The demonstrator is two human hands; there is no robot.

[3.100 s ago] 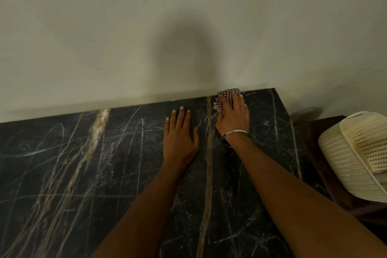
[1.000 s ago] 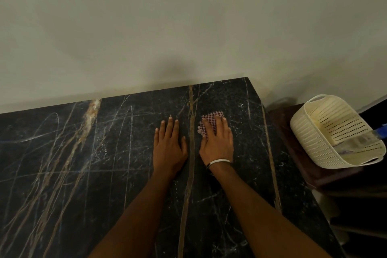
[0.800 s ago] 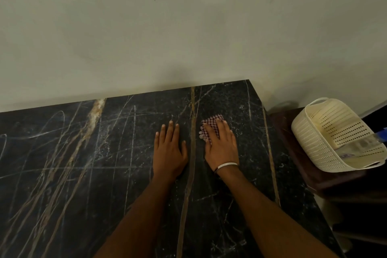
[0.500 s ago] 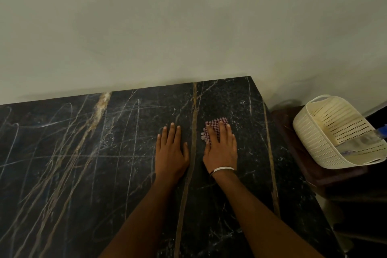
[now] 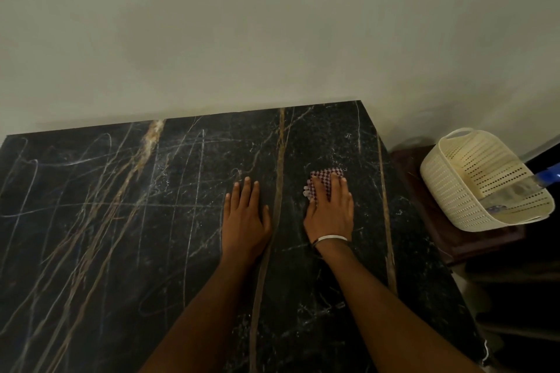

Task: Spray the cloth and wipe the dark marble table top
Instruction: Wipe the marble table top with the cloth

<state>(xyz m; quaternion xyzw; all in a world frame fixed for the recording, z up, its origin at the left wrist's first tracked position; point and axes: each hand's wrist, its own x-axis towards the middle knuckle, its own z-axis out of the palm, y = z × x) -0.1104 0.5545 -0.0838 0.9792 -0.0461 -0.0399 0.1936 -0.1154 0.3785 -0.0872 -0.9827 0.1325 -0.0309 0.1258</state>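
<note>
The dark marble table top (image 5: pixel 127 221), veined in gold and white, fills the lower part of the view. A small red-and-white checked cloth (image 5: pixel 324 175) lies on it near the right edge. My right hand (image 5: pixel 330 209) presses flat on the cloth with straight fingers and covers most of it; a thin bangle circles the wrist. My left hand (image 5: pixel 244 215) rests flat on the bare marble just left of a gold vein, fingers straight, holding nothing.
A pale wall rises right behind the table. To the right, a cream perforated plastic basket (image 5: pixel 454 179) sits on a dark wooden stand (image 5: pixel 472 244), with a clear spray bottle (image 5: pixel 515 194) with a blue top lying in it.
My right hand has drawn the cloth back from the table's far edge by the wall toward me, then shifted it slightly right. My left hand stays flat on the marble.
</note>
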